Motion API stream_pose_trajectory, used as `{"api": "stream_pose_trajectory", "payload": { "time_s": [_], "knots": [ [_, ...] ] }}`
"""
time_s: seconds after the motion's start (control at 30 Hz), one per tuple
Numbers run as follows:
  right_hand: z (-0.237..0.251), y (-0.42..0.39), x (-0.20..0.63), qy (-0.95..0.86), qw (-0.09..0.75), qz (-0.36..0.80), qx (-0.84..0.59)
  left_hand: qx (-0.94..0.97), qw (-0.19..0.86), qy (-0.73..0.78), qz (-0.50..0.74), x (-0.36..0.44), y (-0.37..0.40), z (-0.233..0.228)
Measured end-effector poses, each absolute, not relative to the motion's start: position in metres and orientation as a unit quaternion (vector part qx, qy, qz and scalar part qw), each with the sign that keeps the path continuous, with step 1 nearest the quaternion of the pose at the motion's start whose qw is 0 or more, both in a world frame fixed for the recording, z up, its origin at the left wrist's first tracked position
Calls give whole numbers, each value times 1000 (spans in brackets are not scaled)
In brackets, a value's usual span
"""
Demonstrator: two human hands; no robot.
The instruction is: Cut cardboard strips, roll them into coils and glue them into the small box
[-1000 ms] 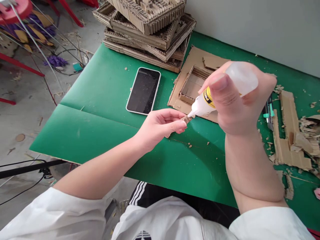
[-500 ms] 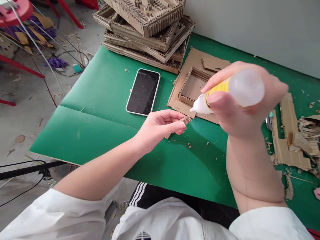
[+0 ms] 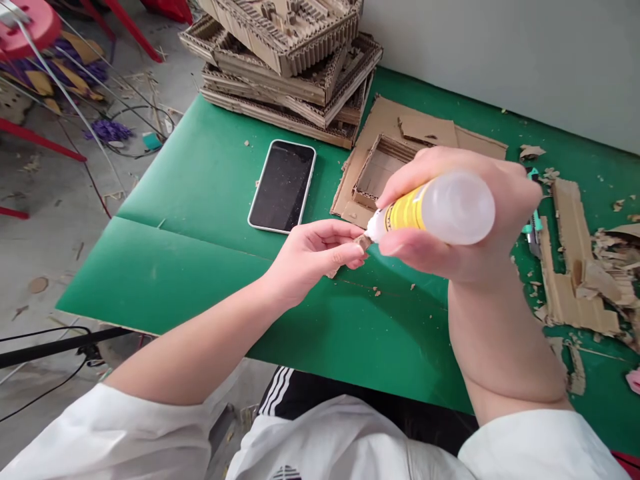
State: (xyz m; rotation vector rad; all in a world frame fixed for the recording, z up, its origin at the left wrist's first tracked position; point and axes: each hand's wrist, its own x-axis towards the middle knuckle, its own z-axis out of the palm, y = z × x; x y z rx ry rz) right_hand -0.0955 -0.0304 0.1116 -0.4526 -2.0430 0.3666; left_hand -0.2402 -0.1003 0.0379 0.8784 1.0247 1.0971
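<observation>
My left hand (image 3: 320, 253) pinches a small strip of corrugated cardboard (image 3: 363, 241) between thumb and fingers; most of the strip is hidden by the hand. Wrapped round a glue bottle (image 3: 440, 207) with a yellow label is my right hand (image 3: 480, 220). The bottle is tilted, its white nozzle down at the strip's end, seemingly touching it. Just beyond the hands lies a flat cardboard sheet (image 3: 345, 195) bearing a low-walled cardboard frame (image 3: 367, 198), partly covered by my right hand.
A smartphone (image 3: 283, 187) lies on the green table (image 3: 190, 273). Cardboard trays (image 3: 285, 87) are stacked at the back, against a grey wall. To the right are a utility knife (image 3: 534, 230), cardboard offcuts (image 3: 570, 260) and scraps. A red stool (image 3: 35, 30) stands on the littered floor.
My right hand has moved left and slightly down with the glue bottle, bringing its nozzle onto the cardboard strip. My left hand stays nearly in place. The utility knife has come into fuller view.
</observation>
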Motion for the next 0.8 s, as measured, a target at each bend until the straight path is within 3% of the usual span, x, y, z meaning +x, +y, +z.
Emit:
{"api": "stream_pose_trajectory", "payload": {
  "time_s": [0.37,0.57,0.8],
  "knots": [
    [121,-38,-93,-842,450,180,-238,369,654,429,502,-240,-101,36],
    [116,-34,-94,-819,506,158,-219,361,666,428,493,-240,-101,36],
    [118,-32,-94,-825,504,164,-197,342,685,394,510,-241,-103,38]
  ]
}}
